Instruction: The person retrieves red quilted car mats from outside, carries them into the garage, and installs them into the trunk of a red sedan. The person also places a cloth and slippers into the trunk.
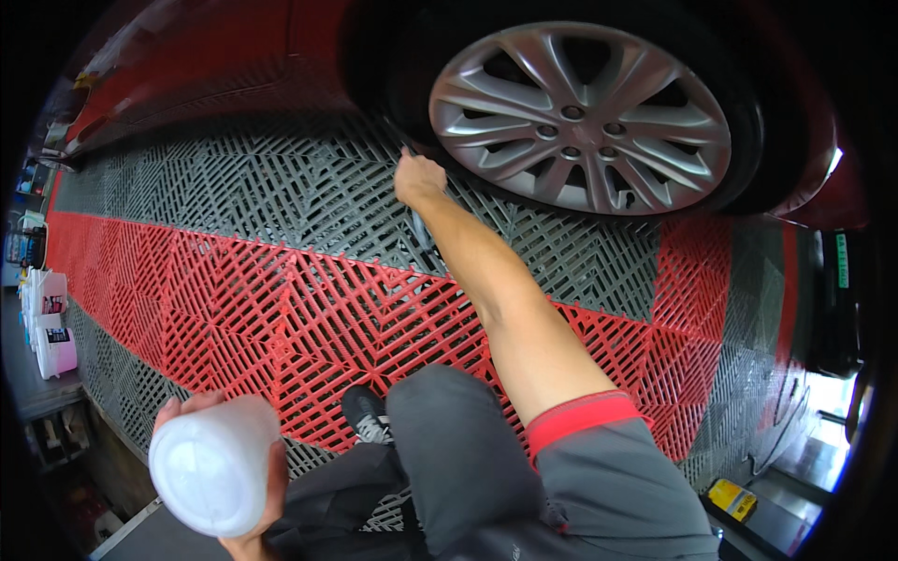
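Left hand (277,475) wraps a white container (210,472); right hand (418,178), near the tire (746,140), seems curled, its grip's contents unclear.

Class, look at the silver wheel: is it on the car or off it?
On: the silver wheel sits inside the red car's wheel arch, with lug nuts visible around its centre.

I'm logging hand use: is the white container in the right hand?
No, the left hand holds the container, while the right hand is out by the tire.
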